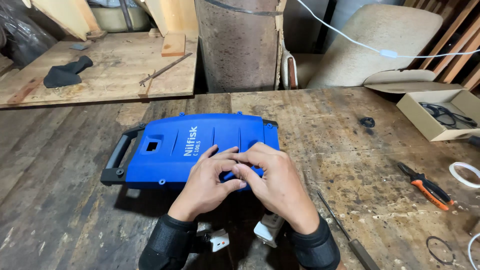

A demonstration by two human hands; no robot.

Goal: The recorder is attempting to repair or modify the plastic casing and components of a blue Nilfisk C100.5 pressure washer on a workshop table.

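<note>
Blue plastic housing [190, 150] lies under left hand [207, 180] and right hand [272, 180].

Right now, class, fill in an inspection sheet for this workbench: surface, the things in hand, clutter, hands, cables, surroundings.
Surface: worn, stained wooden workbench, scratched and dusty.
Things in hand: blue plastic machine housing lying flat, black handle at its left end.
Clutter: orange-handled pliers, long screwdriver, white tape roll, black ring, small black ring.
Hands: left hand and right hand meet, fingertips together, over the housing's near edge; whether they pinch a small part cannot be told. Black wrist cuffs on both.
Cables: white cable overhead; black cables in the open cardboard box.
Surroundings: plywood table with black cloth; rusty metal drum; beige chair.
</note>
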